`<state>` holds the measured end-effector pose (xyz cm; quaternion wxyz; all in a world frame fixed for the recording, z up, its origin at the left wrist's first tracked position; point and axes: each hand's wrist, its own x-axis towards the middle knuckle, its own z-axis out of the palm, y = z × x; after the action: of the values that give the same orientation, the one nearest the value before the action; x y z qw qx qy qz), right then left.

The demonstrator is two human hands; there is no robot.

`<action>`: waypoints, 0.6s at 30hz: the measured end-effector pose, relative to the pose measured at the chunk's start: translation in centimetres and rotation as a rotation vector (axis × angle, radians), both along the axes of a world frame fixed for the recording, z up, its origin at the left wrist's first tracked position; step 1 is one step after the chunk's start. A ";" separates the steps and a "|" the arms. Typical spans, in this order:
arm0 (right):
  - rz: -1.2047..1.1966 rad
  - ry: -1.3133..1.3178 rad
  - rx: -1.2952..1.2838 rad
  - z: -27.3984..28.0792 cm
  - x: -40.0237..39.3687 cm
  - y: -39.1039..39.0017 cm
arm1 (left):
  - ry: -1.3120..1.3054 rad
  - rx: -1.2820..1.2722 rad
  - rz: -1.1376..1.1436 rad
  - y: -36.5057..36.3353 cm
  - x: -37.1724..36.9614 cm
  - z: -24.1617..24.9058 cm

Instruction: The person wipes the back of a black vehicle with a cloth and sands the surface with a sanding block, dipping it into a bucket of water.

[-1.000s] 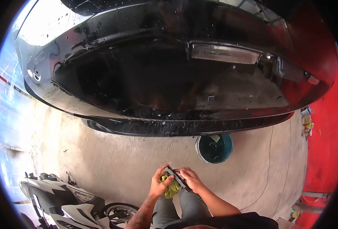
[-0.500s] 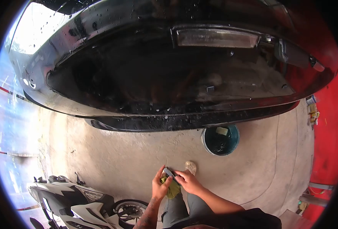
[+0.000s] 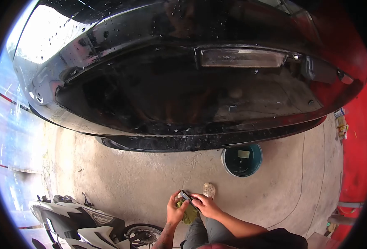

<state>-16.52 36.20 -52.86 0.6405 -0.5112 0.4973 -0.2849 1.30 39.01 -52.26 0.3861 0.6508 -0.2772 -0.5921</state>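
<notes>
Far, across most of the width: car (image 3: 171,91). Right of middle, at the car's near edge: bucket (image 3: 256,165), with block (image 3: 243,154) inside. Near left, on floor (image 3: 142,174): motorcycle (image 3: 77,220). Far right: wall (image 3: 357,153), with small containers (image 3: 341,124) at its foot. Between bucket and wall: 2 thin lines (image 3: 303,166) along floor. Near middle: left hand (image 3: 176,210) and right hand (image 3: 206,205) on either side of slim object (image 3: 186,196), cloth (image 3: 190,213) just below, shoe (image 3: 208,190) just beyond right hand.

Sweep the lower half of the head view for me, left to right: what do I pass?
White and black motorcycle, left hand, right hand, bucket, red wall.
</notes>
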 end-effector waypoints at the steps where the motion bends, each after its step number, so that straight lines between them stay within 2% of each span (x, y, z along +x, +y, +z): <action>1: 0.001 -0.004 0.031 0.1 0.1 -0.1 | 0.009 0.010 0.005 0.0 0.1 0.2; 3: -0.001 -0.011 0.092 0.6 0.2 -0.4 | 0.002 0.008 0.003 0.0 0.2 0.8; 6: -0.003 0.020 -0.039 0.9 0.6 -0.5 | -0.018 0.001 0.023 0.1 0.3 0.9; 9: 0.198 0.247 -0.038 1.0 0.2 -0.8 | -0.016 0.014 0.036 0.4 0.5 1.1; 12: 0.017 0.024 0.012 -0.8 0.6 -0.6 | 0.044 0.037 0.012 0.6 0.8 0.9; 15: 0.193 0.108 0.224 1.2 -0.3 -2.3 | 0.060 0.042 -0.010 0.9 0.7 0.7; 18: 0.139 -0.020 0.256 -0.9 -0.6 -1.6 | 0.057 0.036 0.010 0.8 0.6 1.2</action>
<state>-17.08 34.60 -53.73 0.7235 -0.4557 0.4866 -0.1792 1.95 39.84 -51.11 0.3849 0.6419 -0.2520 -0.6135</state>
